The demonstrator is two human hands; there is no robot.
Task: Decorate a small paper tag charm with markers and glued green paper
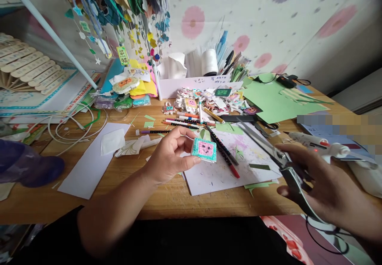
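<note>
My left hand (168, 155) pinches a small square craft card (204, 149) with a teal border and a pink smiling face, held just above a white sheet (215, 175) on the wooden desk (167, 199). To the right, my right hand (324, 183) grips the grey handles of a pair of scissors (268, 149), whose long blades point up and left over the sheet. A white hot-glue gun (319, 145) lies just beyond that hand.
Coloured pencils and pens (191, 121) lie behind the card, with a pile of small finished cards (209, 100). A large green paper sheet (274, 100) lies back right, a white organiser box (193, 84) at the wall, white cables (74, 127) and paper at left.
</note>
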